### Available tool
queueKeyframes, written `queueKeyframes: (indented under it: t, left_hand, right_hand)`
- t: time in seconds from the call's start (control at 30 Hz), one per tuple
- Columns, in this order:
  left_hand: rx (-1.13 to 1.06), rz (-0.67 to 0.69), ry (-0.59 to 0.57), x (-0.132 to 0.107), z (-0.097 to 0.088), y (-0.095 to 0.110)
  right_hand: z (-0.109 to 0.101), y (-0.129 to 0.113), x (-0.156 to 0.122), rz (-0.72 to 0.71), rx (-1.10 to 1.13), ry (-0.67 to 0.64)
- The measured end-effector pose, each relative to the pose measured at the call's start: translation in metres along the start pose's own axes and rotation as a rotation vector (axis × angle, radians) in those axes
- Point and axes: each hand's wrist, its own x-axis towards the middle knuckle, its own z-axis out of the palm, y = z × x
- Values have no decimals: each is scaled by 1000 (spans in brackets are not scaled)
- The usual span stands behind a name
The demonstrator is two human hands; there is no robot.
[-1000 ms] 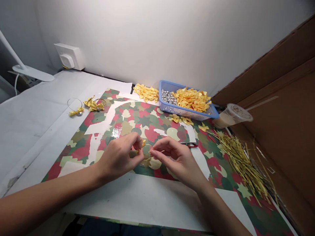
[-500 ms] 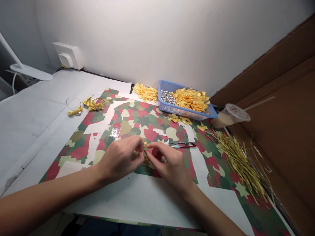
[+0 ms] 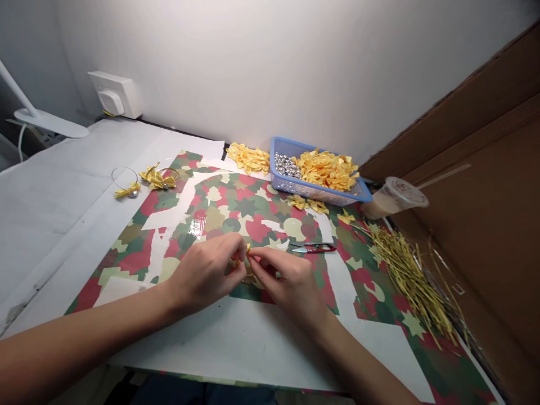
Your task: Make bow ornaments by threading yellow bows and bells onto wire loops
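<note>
Both hands meet over the patterned sheet [image 3: 244,205]. In a closed pinch, my left hand [image 3: 211,267] holds a small yellow ribbon bow [image 3: 248,247], of which only bits of yellow show past the fingers. My right hand [image 3: 287,275] has its thumb and forefinger pressed together against the bow's right side. What these fingertips grip is too small to make out. A thin yellowish loop [image 3: 250,277] hangs below the fingertips, mostly hidden. To the right of my right hand lie small thread snips [image 3: 314,247] with dark and red handles.
A blue basket [image 3: 323,197] holds silver bells [image 3: 287,166] and yellow bows [image 3: 327,169]. More bows [image 3: 248,158] are piled beside it. Wire rings with bows [image 3: 157,177] lie at the left. Green-gold cords [image 3: 413,281] and a plastic cup [image 3: 394,198] are at the right, by cardboard [image 3: 476,169].
My right thumb and forefinger, apart half a second ago, have closed together and moved slightly left against the bow. My left hand has hardly moved.
</note>
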Motion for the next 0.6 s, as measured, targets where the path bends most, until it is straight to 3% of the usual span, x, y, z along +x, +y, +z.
queueKeyframes:
  t: [0.6]
  left_hand:
    - [6,43,21,0,1,0]
  right_hand:
    - [2,0,2,13,10,0]
